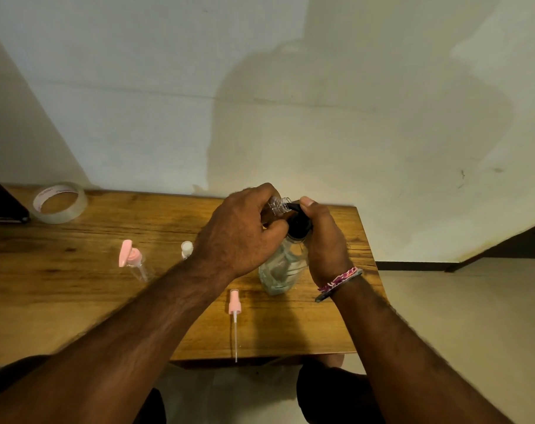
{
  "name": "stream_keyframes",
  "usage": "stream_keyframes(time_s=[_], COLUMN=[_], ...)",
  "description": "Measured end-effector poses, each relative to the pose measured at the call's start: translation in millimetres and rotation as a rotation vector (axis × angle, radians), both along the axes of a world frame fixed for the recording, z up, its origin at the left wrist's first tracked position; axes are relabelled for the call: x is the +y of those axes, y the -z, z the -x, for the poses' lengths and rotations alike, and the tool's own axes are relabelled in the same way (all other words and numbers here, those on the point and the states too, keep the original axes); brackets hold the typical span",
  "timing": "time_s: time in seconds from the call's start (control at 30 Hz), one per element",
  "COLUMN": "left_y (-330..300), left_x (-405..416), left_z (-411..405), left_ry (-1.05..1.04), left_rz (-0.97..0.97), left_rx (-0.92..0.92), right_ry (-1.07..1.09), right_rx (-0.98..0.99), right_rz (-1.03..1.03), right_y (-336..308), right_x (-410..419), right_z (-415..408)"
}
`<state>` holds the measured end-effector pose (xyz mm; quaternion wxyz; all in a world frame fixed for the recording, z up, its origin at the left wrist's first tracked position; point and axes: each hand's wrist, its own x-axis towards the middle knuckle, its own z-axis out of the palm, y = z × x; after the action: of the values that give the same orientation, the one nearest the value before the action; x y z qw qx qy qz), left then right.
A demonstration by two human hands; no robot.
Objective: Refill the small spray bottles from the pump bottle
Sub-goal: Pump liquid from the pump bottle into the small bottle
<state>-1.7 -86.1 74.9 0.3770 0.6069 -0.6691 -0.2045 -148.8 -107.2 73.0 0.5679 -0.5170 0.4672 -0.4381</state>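
pink spray head (234,304) with long dip tube, lying loose at the near edge of the wooden table (76,270). clear pump bottle (283,267), upright, right of centre. right hand (324,240) wrapped round its black pump top, thumb pressing the nozzle. left hand (238,231), fingers curled tight around a small clear spray bottle (278,205), tilted, open neck at the nozzle tip. further left: pink-capped small bottle (131,260); white cap (186,248). far corner: tape roll (59,202).
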Motion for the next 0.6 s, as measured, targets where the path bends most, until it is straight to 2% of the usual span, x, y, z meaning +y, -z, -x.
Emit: stream_keyframes(time_s=[0.17,0.6], left_y=[-0.9,-1.7], left_x=[0.3,0.4], left_z=[0.6,1.2], left_ry=[-0.003,-0.006], left_rz=[0.006,-0.002], left_rx=[0.027,0.031], right_ry=[-0.051,-0.050], right_rx=[0.055,0.025], right_rz=[0.043,0.016], right_y=[-0.1,-1.4], right_x=[1.4,2.3], right_z=[0.5,-1.3])
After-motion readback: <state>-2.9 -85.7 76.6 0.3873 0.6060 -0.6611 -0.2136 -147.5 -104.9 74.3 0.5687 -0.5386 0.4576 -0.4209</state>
